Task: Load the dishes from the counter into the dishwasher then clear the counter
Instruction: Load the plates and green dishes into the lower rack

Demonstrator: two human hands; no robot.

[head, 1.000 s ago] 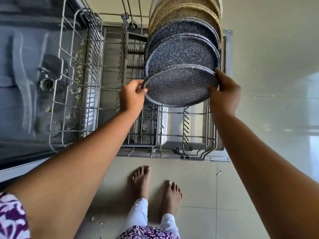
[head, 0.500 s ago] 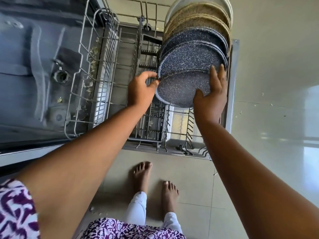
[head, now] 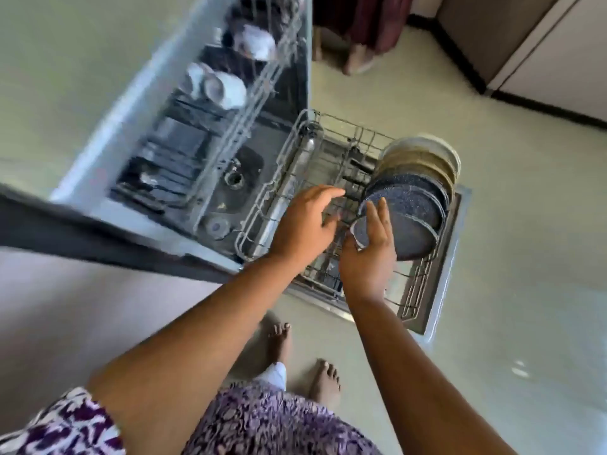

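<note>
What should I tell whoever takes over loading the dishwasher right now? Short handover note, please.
Left hand: open, fingers spread over the lower rack, holding nothing.
Right hand: appears to hold a small speckled bowl beside the dark speckled plates.
Done: those plates and the tan plates stand on edge along the rack's right side; white cups sit in the upper rack.
To do: place the bowl. The counter is out of view, so check it for remaining dishes and clear it.

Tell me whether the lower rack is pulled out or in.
Pulled out: lower rack sits over the lowered door, plates standing in it.
</note>
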